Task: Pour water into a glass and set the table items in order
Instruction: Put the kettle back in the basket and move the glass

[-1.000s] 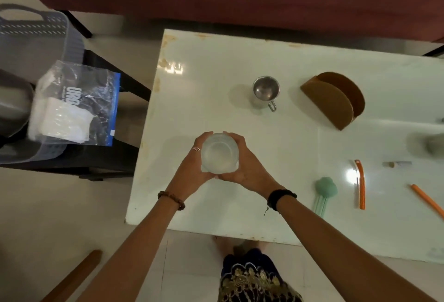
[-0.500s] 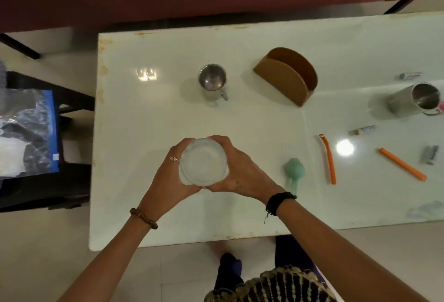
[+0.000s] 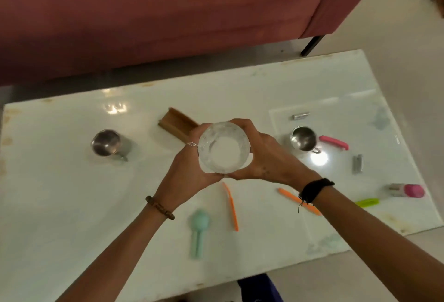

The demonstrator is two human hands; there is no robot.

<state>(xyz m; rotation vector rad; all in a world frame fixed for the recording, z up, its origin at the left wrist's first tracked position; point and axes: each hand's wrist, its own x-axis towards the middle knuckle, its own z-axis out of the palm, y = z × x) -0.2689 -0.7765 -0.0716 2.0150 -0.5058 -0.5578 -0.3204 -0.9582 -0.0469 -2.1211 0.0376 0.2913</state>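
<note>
Above table (image 3: 72, 205), hands cup glass (image 3: 224, 147).

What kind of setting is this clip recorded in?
Most likely a home living room: a low white table stands before a reddish sofa on a tiled floor. Steel cups and small household items lie on it; both hands hold a glass.

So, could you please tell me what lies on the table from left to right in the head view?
Left steel cup → wooden holder → glass held by left hand and right hand → right steel cup → pink handle → grey clip → pink-capped bottle.
</note>
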